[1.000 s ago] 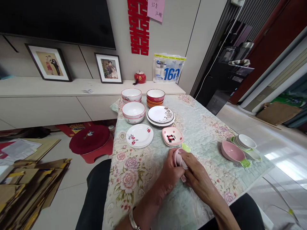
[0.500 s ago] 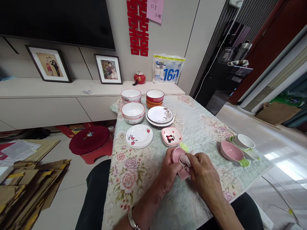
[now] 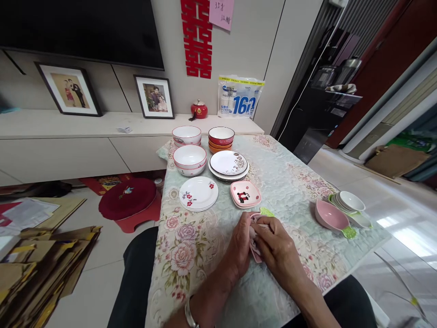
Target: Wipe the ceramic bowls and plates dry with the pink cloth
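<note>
Near the table's front, my left hand (image 3: 241, 241) grips a small pink bowl (image 3: 255, 256) with a green leaf-shaped handle (image 3: 266, 212). My right hand (image 3: 277, 240) is closed on a pale pink cloth (image 3: 254, 232), pressed into the bowl. Both hands hide most of the bowl and the cloth. Just beyond them lies a stack of square pink dishes (image 3: 245, 193) with a cartoon print. To its left are white flowered plates (image 3: 198, 193). At the right, another pink bowl (image 3: 331, 216) with a green handle rests beside nested white bowls (image 3: 351, 201).
Farther back on the flowered tablecloth (image 3: 191, 278) stand white bowls (image 3: 190, 157), a red-and-orange bowl stack (image 3: 221, 136) and larger plates (image 3: 228, 163). A red stool (image 3: 129, 200) and flattened cardboard (image 3: 51, 264) are on the floor at left.
The bowl is tilted more and turned between my hands, so its inside shows less. My right hand has shifted slightly left with the cloth, closer to my left hand.
</note>
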Motion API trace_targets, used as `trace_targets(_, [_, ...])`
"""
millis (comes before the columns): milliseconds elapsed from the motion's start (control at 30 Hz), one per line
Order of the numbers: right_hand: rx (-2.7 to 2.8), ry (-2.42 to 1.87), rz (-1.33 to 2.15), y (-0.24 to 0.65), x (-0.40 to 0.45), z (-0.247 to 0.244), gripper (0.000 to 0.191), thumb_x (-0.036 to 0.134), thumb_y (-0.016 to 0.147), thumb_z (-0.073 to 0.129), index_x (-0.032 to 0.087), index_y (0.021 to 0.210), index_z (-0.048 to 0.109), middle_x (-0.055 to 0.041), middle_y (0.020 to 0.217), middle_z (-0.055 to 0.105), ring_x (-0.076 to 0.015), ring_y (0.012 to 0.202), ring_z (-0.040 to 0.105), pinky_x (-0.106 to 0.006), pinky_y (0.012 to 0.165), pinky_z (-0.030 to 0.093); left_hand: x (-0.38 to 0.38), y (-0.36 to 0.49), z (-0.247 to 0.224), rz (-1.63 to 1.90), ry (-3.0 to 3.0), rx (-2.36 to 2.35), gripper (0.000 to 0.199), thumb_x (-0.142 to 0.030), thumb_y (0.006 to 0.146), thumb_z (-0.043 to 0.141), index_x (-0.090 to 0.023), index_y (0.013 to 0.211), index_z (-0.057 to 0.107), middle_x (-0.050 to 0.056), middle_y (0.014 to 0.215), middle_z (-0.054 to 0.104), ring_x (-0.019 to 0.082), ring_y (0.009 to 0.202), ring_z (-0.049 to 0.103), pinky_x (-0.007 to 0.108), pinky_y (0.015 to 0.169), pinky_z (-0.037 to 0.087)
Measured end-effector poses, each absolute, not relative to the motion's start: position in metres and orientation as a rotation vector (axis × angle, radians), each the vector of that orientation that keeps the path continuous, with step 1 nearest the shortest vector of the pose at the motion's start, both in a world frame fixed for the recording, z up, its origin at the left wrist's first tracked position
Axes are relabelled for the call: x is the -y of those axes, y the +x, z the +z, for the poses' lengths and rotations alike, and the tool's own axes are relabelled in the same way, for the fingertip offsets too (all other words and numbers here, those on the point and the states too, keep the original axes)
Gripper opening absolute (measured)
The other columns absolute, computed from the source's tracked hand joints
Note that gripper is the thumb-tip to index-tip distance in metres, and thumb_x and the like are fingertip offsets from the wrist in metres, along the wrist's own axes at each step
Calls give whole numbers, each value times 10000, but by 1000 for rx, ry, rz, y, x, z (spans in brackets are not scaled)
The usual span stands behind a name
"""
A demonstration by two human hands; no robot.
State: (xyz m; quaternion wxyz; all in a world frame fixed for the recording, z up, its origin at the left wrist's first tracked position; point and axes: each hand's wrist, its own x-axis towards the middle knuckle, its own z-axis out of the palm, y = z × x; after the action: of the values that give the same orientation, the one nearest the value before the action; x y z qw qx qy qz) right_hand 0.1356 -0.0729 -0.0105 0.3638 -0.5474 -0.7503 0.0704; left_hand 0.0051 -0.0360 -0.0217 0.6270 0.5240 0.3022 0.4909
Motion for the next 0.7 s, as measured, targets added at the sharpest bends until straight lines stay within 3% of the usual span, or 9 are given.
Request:
trace_targets(233, [1917, -1597, -354, 132, 62, -29, 192, 180, 969, 475, 182, 1027, 658, -75, 873, 631, -182, 799, 622, -299, 735, 516, 34, 12, -18, 1090, 1153, -695, 301, -417, 953, 450, -197, 976, 654, 99, 1052, 669, 231, 1008, 597, 350, 940, 467])
trace_targets(367, [1875, -1830, -487, 132, 63, -34, 214, 236, 965, 466, 187, 1009, 670, -41, 739, 610, -157, 606, 582, -256, 567, 422, 33, 17, -14, 1117, 1020, -765, 334, -446, 976, 392, -204, 1047, 610, 73, 1045, 669, 210, 987, 612, 333, 928, 476])
trace_targets(467, [1853, -1909, -222, 133, 66, -30, 241, 259, 952, 461, 177, 1017, 678, -48, 741, 647, -173, 606, 607, -262, 551, 403, 33, 17, -17, 1154, 1051, -851, 321, -430, 963, 441, -201, 1105, 616, 71, 1114, 673, 213, 1070, 607, 323, 978, 449])
trace_targets(567, [1798, -1814, 355, 133, 72, -17, 248, 311, 965, 460, 203, 934, 681, -24, 753, 686, -183, 678, 651, -270, 624, 454, 31, 14, -18, 1239, 1122, -896, 322, -413, 949, 482, -198, 1138, 630, 86, 1212, 661, 230, 1181, 574, 337, 1054, 397])
trace_targets(700, [1642, -1641, 802, 131, 84, -8, 234, 425, 937, 550, 230, 977, 673, 7, 818, 715, -179, 760, 673, -255, 672, 491, 27, 12, -21, 1281, 1146, -934, 321, -376, 969, 429, -190, 1146, 623, 94, 1234, 655, 231, 1211, 558, 360, 1079, 376])
